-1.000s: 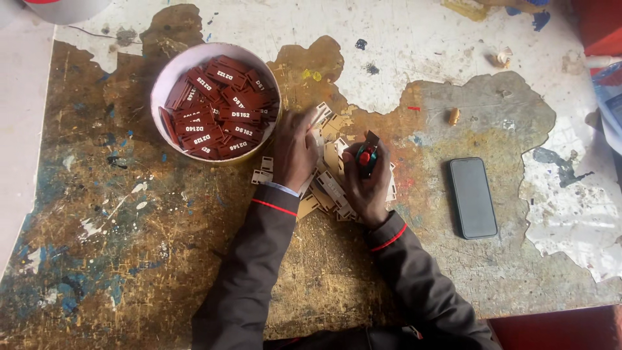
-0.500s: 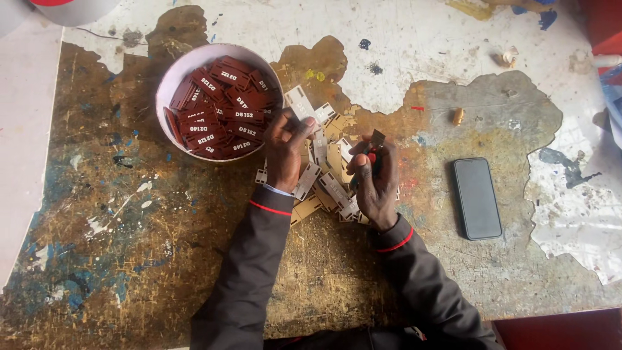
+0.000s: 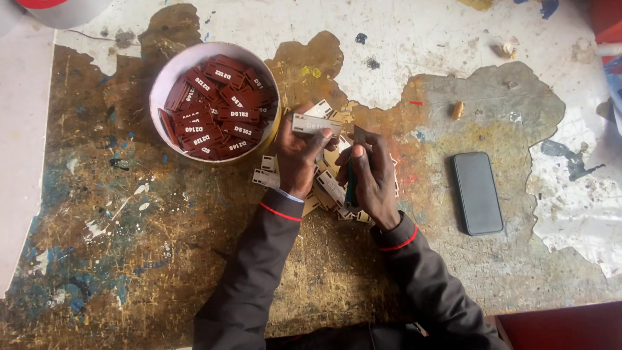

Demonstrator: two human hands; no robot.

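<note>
My left hand [image 3: 297, 157] holds a pale wooden tag [image 3: 315, 124] by its lower edge, lifted just above a small heap of similar unpainted tags [image 3: 327, 185] on the table. My right hand [image 3: 374, 176] grips a dark marker-like tool [image 3: 350, 185], pointing downward, right beside the held tag. A round white bowl [image 3: 162, 87] at the left holds several dark red tags [image 3: 217, 107] with white lettering.
A black phone [image 3: 477, 192] lies face up to the right of my hands. The worn tabletop [image 3: 116, 214] is brown with peeling white paint. A white round container [image 3: 61, 10] sits at the top left corner; a red object [image 3: 606, 19] is at the top right.
My left hand has picked a pale tag out of the heap and raised it. My right hand has turned the tool from red tip up to pointing down.
</note>
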